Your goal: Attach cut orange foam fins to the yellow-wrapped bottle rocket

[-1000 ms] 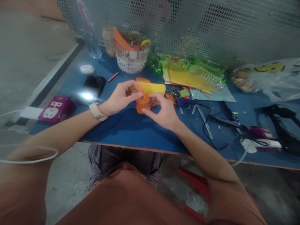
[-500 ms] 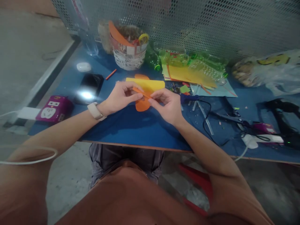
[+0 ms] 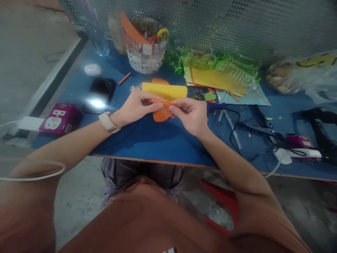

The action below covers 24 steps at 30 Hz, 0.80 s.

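Observation:
My left hand (image 3: 140, 107) pinches the left end of a narrow orange paper strip (image 3: 163, 102). The strip's right end is between the thumb and fingers of my right hand (image 3: 191, 113). Just behind the strip lies a yellow paper roll (image 3: 164, 91) on the blue table (image 3: 147, 140). Orange paper (image 3: 161, 115) with rounded ends shows in front of the roll and behind it, partly hidden by the strip and my fingers.
Behind stand a paper-covered basket (image 3: 145, 58) and green plastic bottles (image 3: 202, 59) over coloured paper sheets (image 3: 218, 82). A black phone (image 3: 100, 95) and a purple socket block (image 3: 60, 118) lie left. Clear sticks (image 3: 233, 128), cables and a power strip (image 3: 302, 153) lie right.
The strip between my hands now looks straighter and more level. My right hand has shifted slightly right, and the whole view has moved a little.

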Tool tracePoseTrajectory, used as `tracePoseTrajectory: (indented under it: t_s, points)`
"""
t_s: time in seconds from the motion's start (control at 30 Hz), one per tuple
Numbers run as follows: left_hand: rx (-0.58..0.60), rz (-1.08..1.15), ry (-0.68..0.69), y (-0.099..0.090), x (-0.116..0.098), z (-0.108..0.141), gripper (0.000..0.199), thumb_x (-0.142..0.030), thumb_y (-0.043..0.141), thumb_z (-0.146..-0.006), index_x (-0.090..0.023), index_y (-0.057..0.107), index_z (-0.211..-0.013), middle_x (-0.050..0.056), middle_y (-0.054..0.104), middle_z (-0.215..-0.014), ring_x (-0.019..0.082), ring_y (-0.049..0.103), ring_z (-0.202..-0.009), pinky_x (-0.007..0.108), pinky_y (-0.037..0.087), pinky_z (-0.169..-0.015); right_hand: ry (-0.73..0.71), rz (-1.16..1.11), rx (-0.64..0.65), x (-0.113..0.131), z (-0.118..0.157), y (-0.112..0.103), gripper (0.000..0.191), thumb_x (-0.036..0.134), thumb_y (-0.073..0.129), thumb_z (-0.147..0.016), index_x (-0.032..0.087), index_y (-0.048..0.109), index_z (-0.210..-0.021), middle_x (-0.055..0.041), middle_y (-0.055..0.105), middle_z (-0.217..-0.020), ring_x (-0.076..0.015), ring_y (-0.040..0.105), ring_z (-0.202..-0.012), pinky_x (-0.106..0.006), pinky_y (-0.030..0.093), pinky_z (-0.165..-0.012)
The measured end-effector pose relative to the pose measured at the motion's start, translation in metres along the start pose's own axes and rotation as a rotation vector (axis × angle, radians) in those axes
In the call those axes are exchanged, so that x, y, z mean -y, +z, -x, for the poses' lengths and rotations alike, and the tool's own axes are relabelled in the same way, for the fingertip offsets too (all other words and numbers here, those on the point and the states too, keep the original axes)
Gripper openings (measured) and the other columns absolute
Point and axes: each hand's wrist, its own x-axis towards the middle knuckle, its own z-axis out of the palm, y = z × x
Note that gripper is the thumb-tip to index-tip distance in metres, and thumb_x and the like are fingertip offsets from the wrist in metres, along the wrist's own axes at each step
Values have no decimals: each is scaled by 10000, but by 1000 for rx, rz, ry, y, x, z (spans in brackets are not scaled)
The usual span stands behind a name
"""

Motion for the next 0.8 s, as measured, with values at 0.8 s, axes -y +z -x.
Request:
tracePoseTrajectory:
  t_s: [0.8]
  points:
    - [122, -205, 144, -3, -9, -1, 344, -559, 971, -986, -331, 961, -1243, 91, 926, -1226, 296, 903, -1142, 436, 728, -1065, -54, 59, 8, 0, -3, -9, 546, 789, 941, -902, 253, 877, -977, -29, 836, -798, -210, 808, -677, -402, 753, -704]
